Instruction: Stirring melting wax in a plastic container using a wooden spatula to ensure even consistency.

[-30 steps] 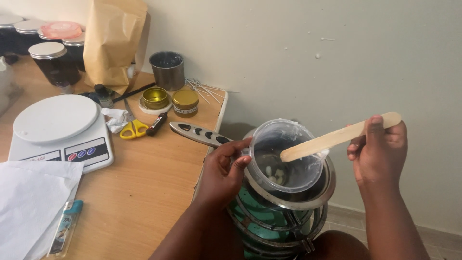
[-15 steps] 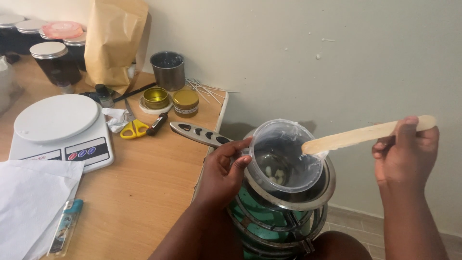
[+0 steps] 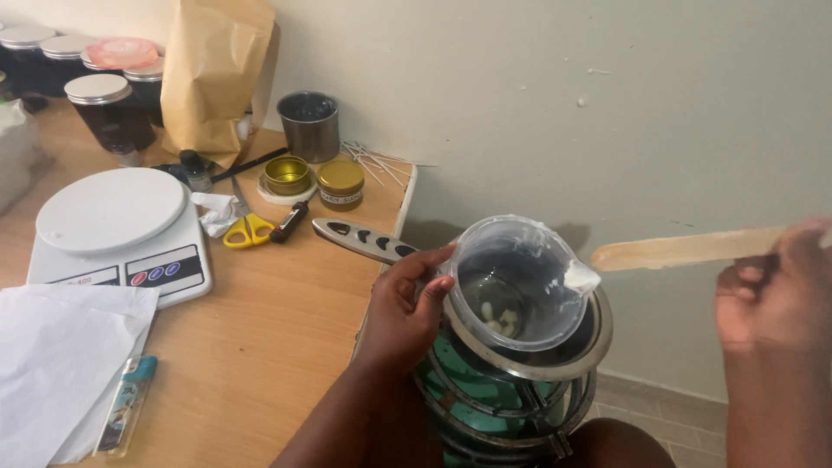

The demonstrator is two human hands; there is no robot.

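Steadying clear plastic cup [image 3: 520,282] by rim: left hand [image 3: 407,308] clamped; right hand [image 3: 776,299] closed on wooden stick [image 3: 685,250], 3 o'clock, clear of cup; keep cup level.

I am seeing 1 clear plastic cup [image 3: 520,282] sitting upright inside a steel pot [image 3: 589,342], with a few pale lumps lying at its bottom and white smears coating its rim. 1 flat wooden stick [image 3: 685,250] is hanging nearly level, just right of the cup, clear of it.

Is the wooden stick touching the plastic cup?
Apart. The head view shows wall between the wooden stick tip and the plastic cup rim.
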